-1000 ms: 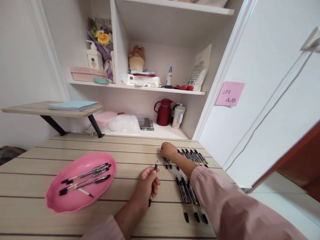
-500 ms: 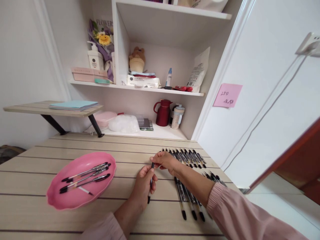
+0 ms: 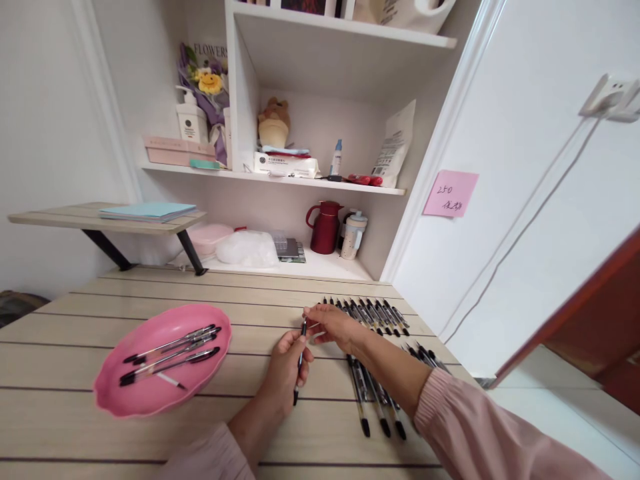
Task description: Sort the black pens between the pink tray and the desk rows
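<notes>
My left hand (image 3: pixel 289 365) is wrapped around a black pen (image 3: pixel 300 360), which stands tilted just over the table with its dark lower end sticking out below the fist. At the pen's upper end, the fingers of my right hand (image 3: pixel 333 327) are pinched; whether a small part sits between them is hidden. Beyond my right forearm lie a row of black pens (image 3: pixel 373 315) side by side, a second group of capped clear-barrelled pens (image 3: pixel 383 400), partly covered by the arm, and more pens (image 3: pixel 425 357) to the right.
A pink scalloped tray (image 3: pixel 107 393) on the left holds several pens (image 3: pixel 173 353) and a thin white refill (image 3: pixel 171 381). Behind the table (image 3: pixel 240 433) are a small raised shelf (image 3: pixel 65 217), a red jug (image 3: pixel 325 228) and a cup (image 3: pixel 353 235).
My right fingers have shifted slightly at the pen's upper end, and more of that end shows. My left hand keeps its hold. The view has tilted up a little.
</notes>
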A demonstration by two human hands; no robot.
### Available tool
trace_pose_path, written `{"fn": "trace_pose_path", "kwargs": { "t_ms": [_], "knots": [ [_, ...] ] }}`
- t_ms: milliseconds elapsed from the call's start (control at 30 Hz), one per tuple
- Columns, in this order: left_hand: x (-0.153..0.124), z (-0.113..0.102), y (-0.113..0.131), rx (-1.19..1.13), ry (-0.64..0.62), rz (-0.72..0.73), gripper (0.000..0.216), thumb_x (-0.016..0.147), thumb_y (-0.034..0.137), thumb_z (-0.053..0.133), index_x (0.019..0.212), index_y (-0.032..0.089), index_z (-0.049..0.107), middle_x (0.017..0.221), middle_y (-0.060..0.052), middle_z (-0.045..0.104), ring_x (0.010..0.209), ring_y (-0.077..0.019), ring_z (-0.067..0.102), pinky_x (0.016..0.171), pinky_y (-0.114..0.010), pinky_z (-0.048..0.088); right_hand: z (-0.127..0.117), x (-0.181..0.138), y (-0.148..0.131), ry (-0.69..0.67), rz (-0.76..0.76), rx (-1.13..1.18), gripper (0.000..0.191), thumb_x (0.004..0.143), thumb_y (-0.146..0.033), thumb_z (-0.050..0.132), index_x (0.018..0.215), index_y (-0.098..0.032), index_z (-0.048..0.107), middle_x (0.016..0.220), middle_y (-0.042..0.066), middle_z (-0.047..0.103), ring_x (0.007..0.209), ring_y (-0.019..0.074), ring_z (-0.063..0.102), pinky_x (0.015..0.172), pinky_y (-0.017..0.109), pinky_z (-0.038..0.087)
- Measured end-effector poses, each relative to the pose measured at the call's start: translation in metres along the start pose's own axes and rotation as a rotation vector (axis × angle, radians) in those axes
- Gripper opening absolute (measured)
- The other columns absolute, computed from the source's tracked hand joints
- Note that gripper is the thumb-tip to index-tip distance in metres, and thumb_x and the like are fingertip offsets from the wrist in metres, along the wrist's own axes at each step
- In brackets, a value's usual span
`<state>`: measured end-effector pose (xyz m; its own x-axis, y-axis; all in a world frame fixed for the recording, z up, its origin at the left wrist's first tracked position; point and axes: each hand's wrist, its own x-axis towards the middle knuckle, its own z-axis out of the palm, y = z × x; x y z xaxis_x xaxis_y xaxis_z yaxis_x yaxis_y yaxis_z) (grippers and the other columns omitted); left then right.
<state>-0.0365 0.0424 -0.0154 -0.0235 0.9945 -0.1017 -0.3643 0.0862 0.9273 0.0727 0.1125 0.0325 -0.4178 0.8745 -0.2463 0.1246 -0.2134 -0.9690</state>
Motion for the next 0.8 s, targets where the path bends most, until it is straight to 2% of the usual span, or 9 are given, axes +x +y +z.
{"fn": "trace_pose_path", "kwargs": {
  "t_ms": [133,267,467,567,633,800],
  "knots": [
    [-0.0003,-0.0004,0.0009,-0.009,-0.007,-0.003,0.023,0.071,0.038,0.054,0.079,0.019,0.046,0.054,0.007,0.05,0.027,0.0,0.029,0.029,-0.014,0.014,0.0017,0.0007,0.0017,0.012,-0.01,-0.045,0.025,0.063,-0.036,0.066,0.06,-0.014,0.053,0.051,-0.002,0.056,0.05,0.0079,0.051,0.053,0.021,0.037],
    [-0.0008,-0.0008,0.0024,-0.024,-0.002,-0.023,0.023,0.07,0.039,0.055,0.078,0.019,0.045,0.055,0.007,0.05,0.029,0.0002,0.03,0.03,-0.013,0.014,0.0053,0.0023,0.0047,-0.027,-0.058,0.04,0.021,0.062,-0.032,0.065,0.063,-0.014,0.055,0.053,-0.003,0.056,0.049,0.0064,0.047,0.055,0.021,0.037],
    [-0.0006,-0.0009,0.0026,-0.038,0.001,-0.005,0.027,0.068,0.041,0.057,0.08,0.019,0.046,0.055,0.008,0.049,0.029,-0.0001,0.03,0.03,-0.014,0.014,0.008,0.0018,0.0068,-0.087,-0.05,0.12,0.026,0.063,-0.038,0.065,0.069,-0.014,0.056,0.059,-0.002,0.058,0.051,0.0072,0.048,0.055,0.023,0.039],
    [-0.0002,-0.0011,0.0019,-0.031,-0.009,-0.012,0.028,0.068,0.041,0.057,0.081,0.019,0.046,0.054,0.008,0.049,0.029,-0.0001,0.03,0.03,-0.014,0.013,0.0083,0.0024,0.008,-0.043,-0.014,0.074,0.03,0.064,-0.041,0.065,0.063,-0.014,0.052,0.053,-0.003,0.055,0.049,0.0075,0.048,0.052,0.021,0.038],
    [-0.0001,-0.0013,0.0014,-0.025,-0.01,-0.018,0.027,0.069,0.04,0.056,0.081,0.019,0.046,0.055,0.008,0.049,0.029,-0.0001,0.03,0.03,-0.014,0.013,0.0086,0.0037,0.0093,-0.007,-0.024,0.075,0.028,0.064,-0.037,0.066,0.06,-0.014,0.051,0.05,-0.003,0.053,0.047,0.0064,0.046,0.05,0.02,0.037],
    [-0.0003,-0.0009,0.0019,-0.013,-0.005,-0.019,0.026,0.069,0.04,0.056,0.082,0.02,0.046,0.054,0.008,0.05,0.028,-0.0001,0.029,0.03,-0.014,0.013,0.0084,0.0084,0.0067,-0.026,-0.105,0.211,0.016,0.07,-0.03,0.059,0.074,-0.014,0.058,0.067,0.001,0.06,0.056,0.0086,0.054,0.055,0.022,0.043]
  ]
}}
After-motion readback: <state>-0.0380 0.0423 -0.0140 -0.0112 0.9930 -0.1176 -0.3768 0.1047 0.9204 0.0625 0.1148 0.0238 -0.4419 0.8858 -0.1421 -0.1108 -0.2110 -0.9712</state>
